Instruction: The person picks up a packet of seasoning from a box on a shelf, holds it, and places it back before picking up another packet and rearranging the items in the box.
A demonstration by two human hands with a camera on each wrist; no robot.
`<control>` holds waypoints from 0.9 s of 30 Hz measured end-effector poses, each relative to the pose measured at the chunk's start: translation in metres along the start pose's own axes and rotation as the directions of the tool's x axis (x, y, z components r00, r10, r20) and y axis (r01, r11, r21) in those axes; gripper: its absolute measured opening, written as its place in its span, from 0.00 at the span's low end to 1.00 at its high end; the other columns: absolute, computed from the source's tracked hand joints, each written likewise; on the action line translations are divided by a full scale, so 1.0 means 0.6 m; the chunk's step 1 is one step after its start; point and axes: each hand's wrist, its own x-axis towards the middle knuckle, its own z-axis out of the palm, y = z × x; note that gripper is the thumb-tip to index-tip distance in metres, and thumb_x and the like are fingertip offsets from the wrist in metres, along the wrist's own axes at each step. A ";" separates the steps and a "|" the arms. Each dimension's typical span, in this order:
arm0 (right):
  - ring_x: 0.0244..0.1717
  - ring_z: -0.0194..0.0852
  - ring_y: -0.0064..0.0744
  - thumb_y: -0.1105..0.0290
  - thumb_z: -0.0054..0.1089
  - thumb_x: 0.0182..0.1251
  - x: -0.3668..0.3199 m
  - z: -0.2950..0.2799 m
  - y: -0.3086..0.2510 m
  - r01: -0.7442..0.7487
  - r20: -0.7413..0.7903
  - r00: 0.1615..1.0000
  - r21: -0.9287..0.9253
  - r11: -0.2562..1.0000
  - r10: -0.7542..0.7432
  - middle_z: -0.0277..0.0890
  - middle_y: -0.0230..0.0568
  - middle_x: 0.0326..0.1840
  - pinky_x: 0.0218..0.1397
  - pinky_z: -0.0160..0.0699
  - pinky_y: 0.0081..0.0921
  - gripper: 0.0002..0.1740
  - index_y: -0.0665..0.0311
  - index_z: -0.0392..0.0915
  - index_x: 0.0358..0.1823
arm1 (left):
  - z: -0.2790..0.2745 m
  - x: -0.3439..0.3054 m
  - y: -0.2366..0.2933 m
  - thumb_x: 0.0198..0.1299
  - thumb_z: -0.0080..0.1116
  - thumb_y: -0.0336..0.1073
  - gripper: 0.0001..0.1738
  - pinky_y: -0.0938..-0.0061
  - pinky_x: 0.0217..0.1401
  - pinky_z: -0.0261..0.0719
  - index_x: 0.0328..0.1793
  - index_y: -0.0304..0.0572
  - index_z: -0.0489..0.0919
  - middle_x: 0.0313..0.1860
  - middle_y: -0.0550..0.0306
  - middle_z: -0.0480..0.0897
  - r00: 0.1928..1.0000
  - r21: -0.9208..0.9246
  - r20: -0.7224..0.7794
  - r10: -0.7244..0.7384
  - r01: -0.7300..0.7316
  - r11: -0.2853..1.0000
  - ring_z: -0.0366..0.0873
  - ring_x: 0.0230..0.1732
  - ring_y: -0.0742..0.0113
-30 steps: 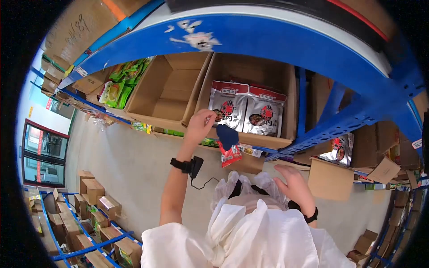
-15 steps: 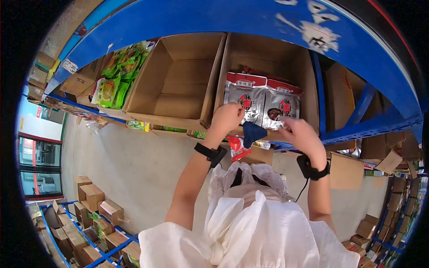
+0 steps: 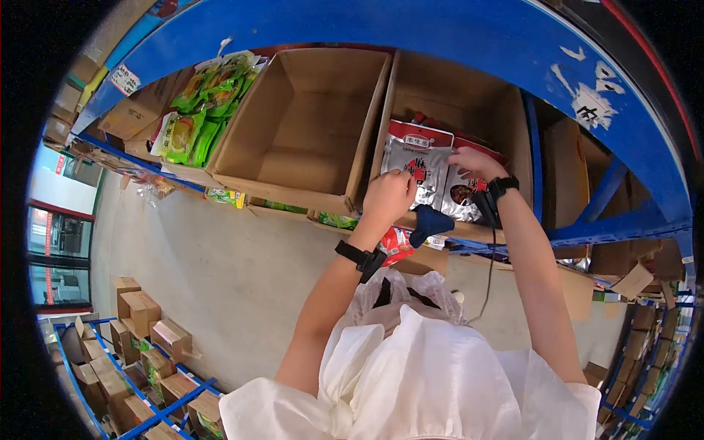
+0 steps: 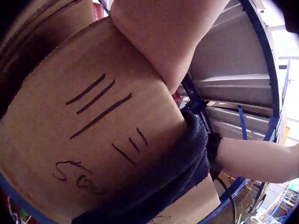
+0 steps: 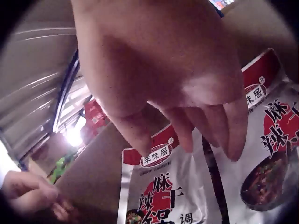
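Two silver seasoning pouches with red tops stand side by side in a cardboard box (image 3: 456, 88). My right hand (image 3: 477, 163) reaches in over the right pouch (image 3: 460, 199), its fingers extended. In the right wrist view those fingertips overlap the red tops of the pouches, and nothing is pinched between them. My left hand (image 3: 391, 196) is over the box's front edge, beside the left pouch (image 3: 416, 150), fingers loosely bent with nothing seen in them. A dark blue cloth (image 3: 429, 226) hangs over that same edge, between my hands.
Left of this box is a bare-bottomed cardboard box (image 3: 308, 110), then green packets (image 3: 194, 132). A blue shelf beam (image 3: 411, 29) crosses above, and a blue upright (image 3: 609, 187) stands right. A red packet (image 3: 396, 246) shows below the front edge.
My right hand has risen from near my body to the pouch tops inside the box. The left hand has shifted right along the front edge. The head view has turned, so the boxes appear larger.
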 end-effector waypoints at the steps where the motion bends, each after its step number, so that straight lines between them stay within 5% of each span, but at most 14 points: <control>1: 0.46 0.75 0.34 0.58 0.59 0.57 0.017 -0.003 0.006 -0.011 -0.006 1.000 0.094 0.996 0.011 0.75 0.39 0.46 0.46 0.78 0.32 0.22 0.63 0.73 0.49 | -0.001 0.001 0.001 0.55 0.54 0.36 0.11 0.59 0.33 0.78 0.27 0.36 0.78 0.27 0.45 0.79 1.000 -0.015 0.016 -0.019 0.019 1.000 0.78 0.29 0.47; 3: 0.43 0.77 0.33 0.64 0.60 0.56 0.050 0.002 0.022 -0.053 -0.021 0.998 0.323 0.945 0.063 0.77 0.39 0.43 0.47 0.79 0.32 0.17 0.64 0.74 0.46 | -0.004 0.002 0.001 0.56 0.54 0.36 0.10 0.59 0.34 0.77 0.28 0.35 0.77 0.28 0.44 0.79 0.999 -0.027 0.029 -0.037 0.038 0.999 0.78 0.30 0.46; 7: 0.35 0.80 0.30 0.70 0.61 0.54 0.055 0.031 0.028 -0.026 -0.178 0.978 0.430 0.902 0.113 0.79 0.37 0.33 0.43 0.81 0.29 0.10 0.65 0.79 0.37 | -0.004 0.002 0.003 0.55 0.55 0.35 0.10 0.59 0.35 0.77 0.28 0.35 0.78 0.28 0.44 0.79 0.999 -0.029 -0.005 -0.043 0.043 0.999 0.78 0.30 0.46; 10: 0.29 0.80 0.32 0.71 0.62 0.55 0.070 0.031 0.037 -0.024 -0.142 0.986 0.414 0.910 0.090 0.79 0.39 0.28 0.30 0.80 0.28 0.07 0.69 0.79 0.31 | -0.006 0.002 0.004 0.55 0.55 0.35 0.09 0.59 0.35 0.77 0.29 0.35 0.78 0.29 0.43 0.79 0.999 -0.031 -0.023 -0.039 0.038 0.999 0.78 0.31 0.46; 13: 0.28 0.81 0.33 0.70 0.62 0.55 0.067 0.021 0.031 -0.035 -0.142 0.988 0.225 0.974 0.068 0.79 0.41 0.27 0.29 0.80 0.28 0.09 0.71 0.78 0.30 | -0.003 0.002 0.001 0.54 0.54 0.35 0.10 0.60 0.34 0.78 0.28 0.35 0.78 0.27 0.45 0.79 0.999 -0.025 -0.043 -0.010 0.009 1.000 0.79 0.30 0.48; 16: 0.24 0.78 0.31 0.69 0.63 0.54 0.048 0.031 0.019 0.001 -0.184 0.981 0.325 0.946 0.062 0.78 0.38 0.25 0.28 0.79 0.28 0.08 0.67 0.79 0.32 | -0.001 0.003 0.002 0.54 0.53 0.35 0.10 0.60 0.34 0.79 0.27 0.35 0.78 0.26 0.46 0.79 0.999 -0.012 -0.043 0.005 -0.006 1.000 0.79 0.29 0.49; 23: 0.22 0.74 0.28 0.68 0.62 0.56 0.069 0.042 0.022 -0.176 -0.111 0.976 0.116 0.978 0.189 0.75 0.29 0.24 0.29 0.78 0.28 0.12 0.53 0.78 0.43 | -0.004 0.001 0.004 0.55 0.55 0.35 0.09 0.59 0.35 0.77 0.31 0.36 0.79 0.30 0.43 0.79 0.999 -0.017 0.023 -0.043 0.043 0.999 0.78 0.32 0.46; 26: 0.33 0.75 0.29 0.69 0.64 0.56 0.063 0.045 0.021 -0.075 -0.072 0.991 0.368 0.927 0.109 0.76 0.30 0.34 0.41 0.78 0.29 0.13 0.58 0.77 0.43 | -0.004 0.003 0.005 0.55 0.55 0.35 0.09 0.59 0.36 0.77 0.32 0.35 0.79 0.30 0.43 0.79 0.998 -0.011 0.022 -0.052 0.052 0.999 0.78 0.32 0.46; 27: 0.32 0.75 0.29 0.70 0.63 0.56 0.060 0.049 0.019 -0.065 -0.074 0.992 0.398 0.915 0.103 0.76 0.30 0.33 0.37 0.77 0.29 0.12 0.57 0.77 0.43 | -0.004 0.004 0.005 0.55 0.55 0.35 0.09 0.59 0.36 0.77 0.32 0.35 0.79 0.30 0.43 0.79 0.998 -0.006 0.029 -0.057 0.057 0.998 0.78 0.32 0.46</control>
